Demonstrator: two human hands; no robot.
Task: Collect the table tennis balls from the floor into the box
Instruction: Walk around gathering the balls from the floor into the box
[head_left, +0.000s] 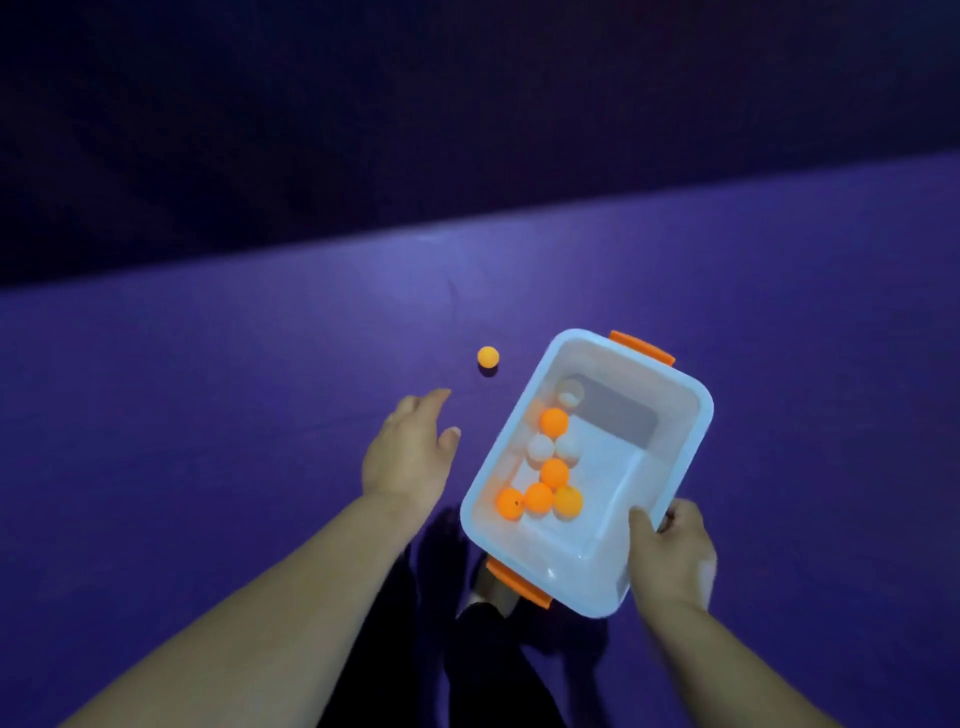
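A person stands on a purple floor (208, 364), looking down at both bare arms. The right hand (670, 558) grips the near corner of a clear plastic box (675, 467), thumb over the rim and fingers wrapped under the outside wall, so the box is held up off the floor and tilted. The box has orange handles, one at its far end (642, 347) and one at its near end (518, 582).

Inside the box lie several balls, gathered along the left wall: five orange ones (one of them (554, 421) sits furthest up) and three white ones, two of which (541, 448) touch each other in the middle of the cluster.

The left hand (408, 452) is empty, fingers spread loosely and pointing forward, palm down above the floor. One orange ball (488, 357) rests on the floor just beyond those fingertips and just left of the box, touching neither. Dark trouser legs (493, 665) show between the arms.
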